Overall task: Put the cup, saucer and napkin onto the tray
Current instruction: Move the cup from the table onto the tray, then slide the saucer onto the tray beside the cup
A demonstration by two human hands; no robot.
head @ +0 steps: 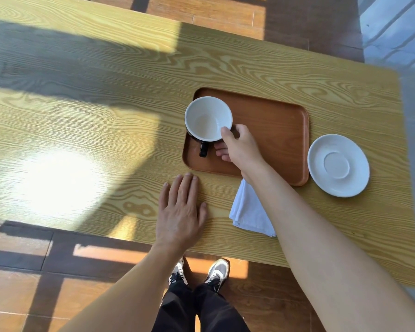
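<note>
On the counter [82, 97], right hand [240, 149] grips the cup [207, 118] over the tray [273, 130]; left hand [180, 212] lies flat, open. Next: lower, release.

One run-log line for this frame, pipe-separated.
right hand: gripping white-lined dark cup over brown wooden tray | left hand: flat on table | white saucer, white napkin: off tray
</note>
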